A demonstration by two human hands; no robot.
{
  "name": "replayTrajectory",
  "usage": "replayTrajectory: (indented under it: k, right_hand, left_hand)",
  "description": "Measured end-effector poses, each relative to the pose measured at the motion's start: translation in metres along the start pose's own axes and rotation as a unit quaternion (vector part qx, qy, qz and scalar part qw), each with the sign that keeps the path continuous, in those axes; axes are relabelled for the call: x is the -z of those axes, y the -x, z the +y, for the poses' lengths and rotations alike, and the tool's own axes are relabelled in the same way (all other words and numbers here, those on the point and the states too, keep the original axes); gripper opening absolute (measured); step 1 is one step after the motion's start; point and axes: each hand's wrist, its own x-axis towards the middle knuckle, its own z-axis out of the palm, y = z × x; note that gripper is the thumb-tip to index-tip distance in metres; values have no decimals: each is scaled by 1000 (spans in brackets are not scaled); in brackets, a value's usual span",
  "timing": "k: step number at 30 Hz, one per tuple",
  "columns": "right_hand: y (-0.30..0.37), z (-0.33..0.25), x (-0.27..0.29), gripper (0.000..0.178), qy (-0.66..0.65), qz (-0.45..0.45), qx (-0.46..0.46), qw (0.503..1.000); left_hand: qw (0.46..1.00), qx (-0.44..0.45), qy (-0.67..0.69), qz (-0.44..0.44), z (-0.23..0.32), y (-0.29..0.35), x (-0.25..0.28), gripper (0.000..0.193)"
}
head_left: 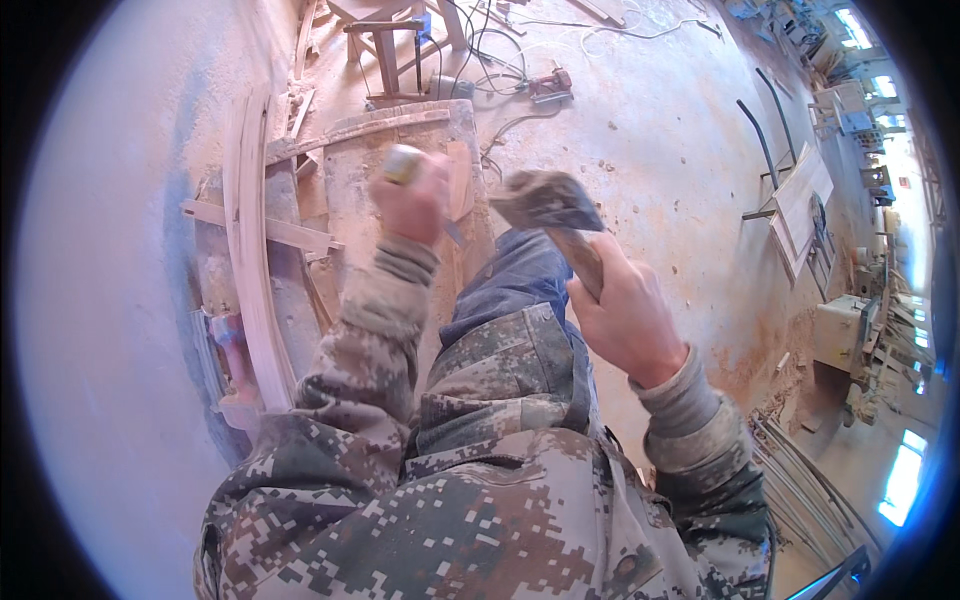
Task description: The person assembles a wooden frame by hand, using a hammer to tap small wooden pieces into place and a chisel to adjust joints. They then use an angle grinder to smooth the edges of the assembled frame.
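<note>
My left hand (418, 200) is closed in a fist around a chisel, blurred by motion. The pale yellowish butt of the chisel's handle (402, 164) shows above the fist, and a bit of its thin blade (453, 233) comes out below. My right hand (632, 315) grips the wooden handle of a hammer (545, 203). The hammer's broad dark head is raised, to the right of my left fist and apart from it. Beneath my left hand is a worn wooden bench (365, 160) with a light piece of wood (459, 180) on it. The chisel's tip is not clearly visible.
Long boards (250, 240) lean along the wall at left, near a red power tool (235, 360). Ahead stands a wooden stool (385, 45); cables and another red tool (552, 84) lie on the dusty floor. A wooden panel on metal legs (800, 205) stands at right.
</note>
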Motion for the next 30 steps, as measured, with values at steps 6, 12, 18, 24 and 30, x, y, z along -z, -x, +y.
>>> replayTrajectory:
  k: [6, 12, 18, 24, 30]
  right_hand:
    - [63, 36, -33, 20, -124, 8, -220, 968]
    - [92, 55, -40, 30, -151, -23, -293, 944]
    - [86, 59, -46, 30, -137, -44, -281, 949]
    - [75, 62, -54, 31, -151, -67, -276, 947]
    - [70, 63, -65, 32, -130, -92, -265, 951]
  left_hand:
    - [992, -115, -49, 2, 12, 1, -19, 19]
    - [999, -25, 39, -15, 27, 4, 13, 24]
    - [992, 45, 90, -82, 26, 15, 48, 20]
    - [980, 179, -69, 60, 2, -8, 90, 15]
    - [939, 269, -179, 118, -66, 17, 99, 27]
